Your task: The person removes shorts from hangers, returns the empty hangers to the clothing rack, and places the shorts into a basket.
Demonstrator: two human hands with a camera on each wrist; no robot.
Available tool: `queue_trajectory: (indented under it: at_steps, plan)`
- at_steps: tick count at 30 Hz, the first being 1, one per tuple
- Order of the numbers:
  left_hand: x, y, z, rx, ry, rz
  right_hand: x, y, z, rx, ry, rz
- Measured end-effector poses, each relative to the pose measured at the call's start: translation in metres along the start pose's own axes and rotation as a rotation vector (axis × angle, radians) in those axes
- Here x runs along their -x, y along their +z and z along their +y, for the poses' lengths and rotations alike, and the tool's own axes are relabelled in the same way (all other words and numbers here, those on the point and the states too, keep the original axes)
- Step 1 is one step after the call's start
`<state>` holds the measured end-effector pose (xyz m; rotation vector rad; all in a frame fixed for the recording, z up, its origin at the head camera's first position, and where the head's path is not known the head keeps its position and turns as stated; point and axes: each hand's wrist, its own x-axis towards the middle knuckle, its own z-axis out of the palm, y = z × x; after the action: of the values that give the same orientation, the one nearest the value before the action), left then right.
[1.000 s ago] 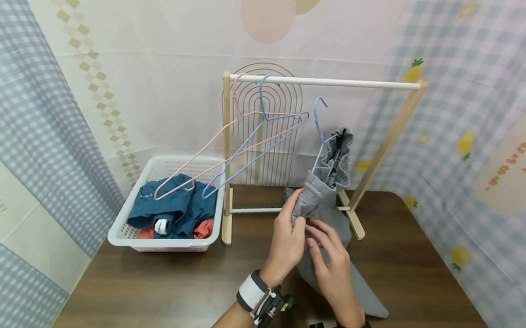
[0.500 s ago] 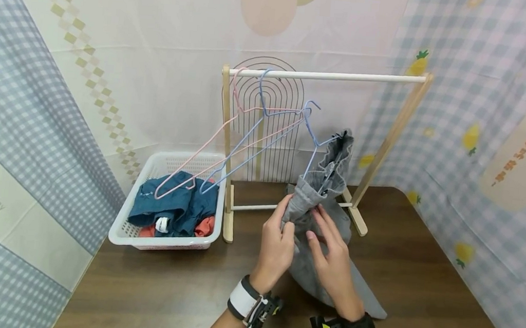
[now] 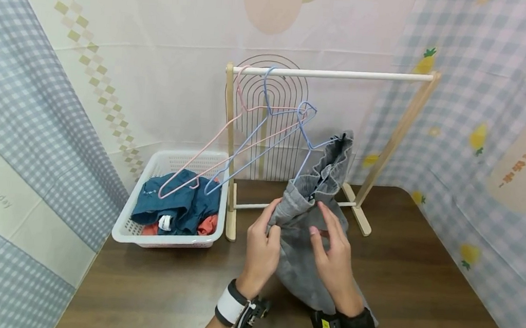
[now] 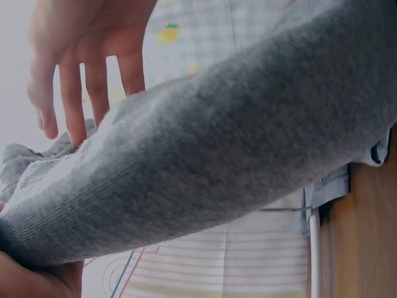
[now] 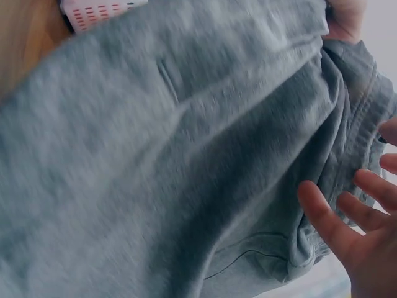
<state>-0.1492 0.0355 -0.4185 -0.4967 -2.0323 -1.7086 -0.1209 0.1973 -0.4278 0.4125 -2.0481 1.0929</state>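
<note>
Grey trousers (image 3: 299, 262) with a gathered waistband are held up at the front of the rack, their lower part hanging to the table. A blue hanger (image 3: 309, 147) sits partly inside the waist opening, its hook sticking out at the upper left. My left hand (image 3: 262, 251) pinches the left end of the waistband between thumb and fingers. Against the front of the trousers, just below the waistband, my right hand (image 3: 335, 260) has its fingers extended and spread. In the right wrist view those fingers (image 5: 329, 220) lie by the cloth without curling round it.
A wooden rack (image 3: 397, 138) with a white rail (image 3: 344, 74) stands behind. From its left end hang a pink hanger (image 3: 199, 152) and another blue hanger (image 3: 249, 141). At left, a white basket (image 3: 120, 230) holds dark teal clothes (image 3: 163, 197) and coral cloth (image 3: 207, 225).
My left hand has moved left and down, drawing the waistband wider. The hanger's hook has tilted left. My right hand stays near the trousers' front, its fingers spreading.
</note>
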Motion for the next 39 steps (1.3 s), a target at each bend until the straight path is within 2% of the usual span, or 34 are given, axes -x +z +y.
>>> queue_trajectory:
  at_steps: [8, 12, 22, 32, 39]
  plan:
    - [0.002, -0.018, -0.007, -0.056, 0.113, 0.031, -0.007, -0.003, 0.006, 0.007, -0.017, 0.067]
    - [0.002, -0.027, -0.011, -0.060, 0.166, 0.049, -0.011, -0.005, 0.007, 0.018, 0.009, 0.065]
    - [0.006, -0.048, -0.022, -0.080, 0.308, 0.067, -0.008, -0.005, 0.017, 0.164, 0.087, 0.063]
    - [0.007, -0.076, -0.030, -0.074, 0.260, 0.015, -0.008, -0.005, 0.026, 0.161, 0.070, 0.104]
    - [0.006, -0.094, -0.037, -0.065, 0.305, -0.046, -0.009, -0.004, 0.029, 0.295, 0.005, 0.083]
